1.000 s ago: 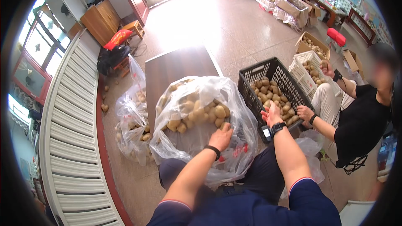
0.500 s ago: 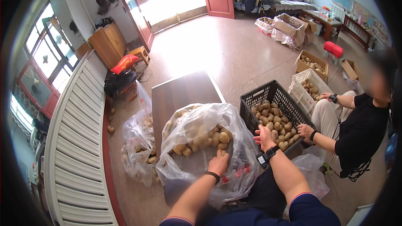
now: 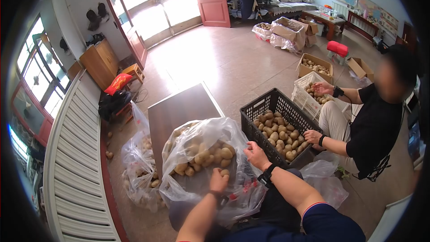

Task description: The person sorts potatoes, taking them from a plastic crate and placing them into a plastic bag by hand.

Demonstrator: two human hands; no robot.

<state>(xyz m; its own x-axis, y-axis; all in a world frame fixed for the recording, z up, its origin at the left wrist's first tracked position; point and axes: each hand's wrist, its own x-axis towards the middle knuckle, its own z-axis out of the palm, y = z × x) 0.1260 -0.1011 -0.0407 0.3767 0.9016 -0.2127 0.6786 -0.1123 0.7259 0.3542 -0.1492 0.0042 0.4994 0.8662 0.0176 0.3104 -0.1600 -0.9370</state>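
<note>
My left hand (image 3: 218, 182) is closed on a brown fruit (image 3: 225, 173) inside a clear plastic bag (image 3: 244, 175). In that bag, more brown egg-shaped fruits (image 3: 201, 156) are heaped beyond the hand, on a dark board (image 3: 181, 107). Between the bag's right side and the black crate (image 3: 260, 147), my right hand (image 3: 256, 156) is raised with fingers apart and nothing visible in it. The crate holds many similar fruits (image 3: 281, 135).
At the right sits a person (image 3: 374, 125), one hand at the black crate, the other above a white crate (image 3: 301, 90). Another fruit-filled bag (image 3: 139, 166) lies left of the board. A white radiator (image 3: 80, 166) runs along the left. Behind the crates are boxes (image 3: 316, 65).
My right hand has moved left from over the black crate toward the bag. My left hand has drawn slightly back with the fruit. The person's far hand has lifted above the white crate. The view has shifted.
</note>
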